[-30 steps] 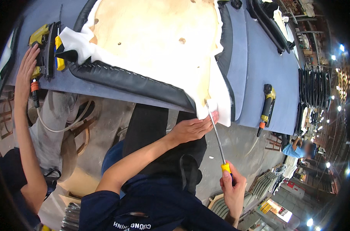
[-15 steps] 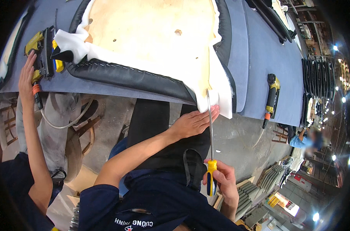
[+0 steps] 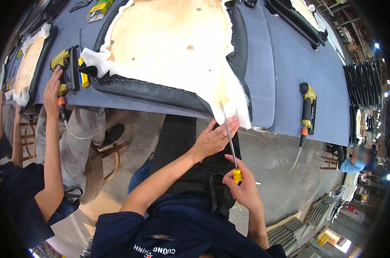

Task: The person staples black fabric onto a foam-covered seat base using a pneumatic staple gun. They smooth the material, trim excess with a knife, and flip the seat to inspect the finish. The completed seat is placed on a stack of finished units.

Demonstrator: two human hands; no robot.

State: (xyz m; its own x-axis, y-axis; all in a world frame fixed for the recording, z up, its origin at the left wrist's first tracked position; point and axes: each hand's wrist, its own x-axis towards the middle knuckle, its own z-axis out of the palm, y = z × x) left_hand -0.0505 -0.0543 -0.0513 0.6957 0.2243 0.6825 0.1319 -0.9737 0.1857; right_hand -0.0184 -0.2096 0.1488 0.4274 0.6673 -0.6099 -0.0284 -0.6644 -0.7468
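Screwdriver at the padded panel's near corner.
I have the fingers of my right hand clamped on its handle; whether my left hand pinches the white padding, I cannot tell.

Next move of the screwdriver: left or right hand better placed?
Right, I'd say. The right hand already holds the screwdriver by its yellow handle, tip at the corner of the wooden board. The left hand has its fingers at the white padding.
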